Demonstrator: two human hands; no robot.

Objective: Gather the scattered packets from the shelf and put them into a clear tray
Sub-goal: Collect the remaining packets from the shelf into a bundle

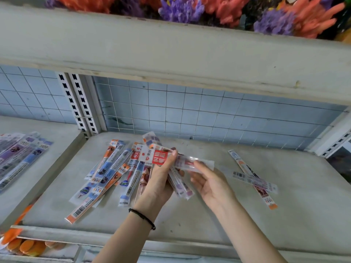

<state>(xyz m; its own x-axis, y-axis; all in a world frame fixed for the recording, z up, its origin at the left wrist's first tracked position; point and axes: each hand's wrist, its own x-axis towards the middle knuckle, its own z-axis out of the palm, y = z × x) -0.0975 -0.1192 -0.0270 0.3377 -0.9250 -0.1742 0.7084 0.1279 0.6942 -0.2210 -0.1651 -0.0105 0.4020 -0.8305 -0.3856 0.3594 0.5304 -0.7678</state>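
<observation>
Head view: the left hand (161, 179) is closed around a bundle of packets (159, 158), thumb on top and fingers curled beneath; the bundle fans out above and below the fist, and how many it holds cannot be told. The right hand (210, 179) pinches a single packet (193, 163), clear and glossy with a red label, its near end touching the bundle. All the packets are long, narrow, flat plastic sleeves, shiny, printed in orange, blue, red and white, some with barcodes.

Just left of the left hand lies a loose heap of packets (106, 173), overlapping at many angles; roughly a dozen, though no exact count is possible. Well to the right, two crossed packets (254, 179) lie one over the other. More sleeves (19, 154) of a purple-blue print sit fanned on the neighbouring bay at the far left.

The shelf (190, 215) is pale grey, matt and dusty, with a raised front lip; behind it stands a wire grid (209, 111) of small squares over a light blue panel; two white slotted uprights (76, 103) divide the bays. The shelf above carries orange and purple artificial flowers (190, 8). A thin black band (142, 218) circles the left wrist.
</observation>
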